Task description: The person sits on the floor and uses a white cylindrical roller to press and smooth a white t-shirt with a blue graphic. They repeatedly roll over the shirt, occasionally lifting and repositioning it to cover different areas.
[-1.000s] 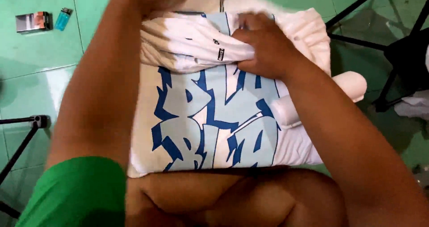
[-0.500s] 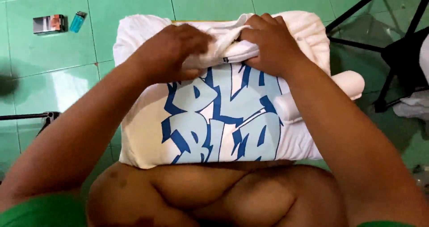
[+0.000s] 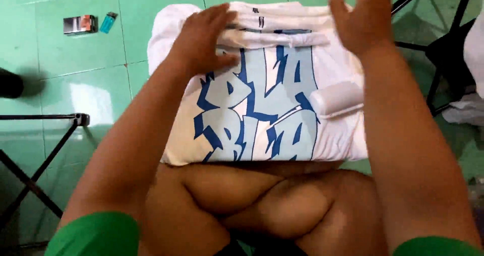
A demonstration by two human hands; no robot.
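Shirt (image 3: 262, 100), white with blue print, lies folded on the green floor (image 3: 65, 69) against crossed legs; left hand (image 3: 204, 42) presses flat, fingers spread, pinning its top fold, right hand (image 3: 360, 16) lifted clear, fingers loosely apart.

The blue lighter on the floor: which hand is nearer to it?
Left. The left hand rests on the white shirt, just right of the blue lighter. The right hand hovers over the shirt's far side.

Green tiled floor (image 3: 75, 79), glossy, pale grout lines, bright light glare patch. Small box (image 3: 79, 24) and blue lighter (image 3: 108, 22) side by side on tile. Black metal stand legs (image 3: 40, 150) at one edge, black folding frame (image 3: 443, 44) at other.
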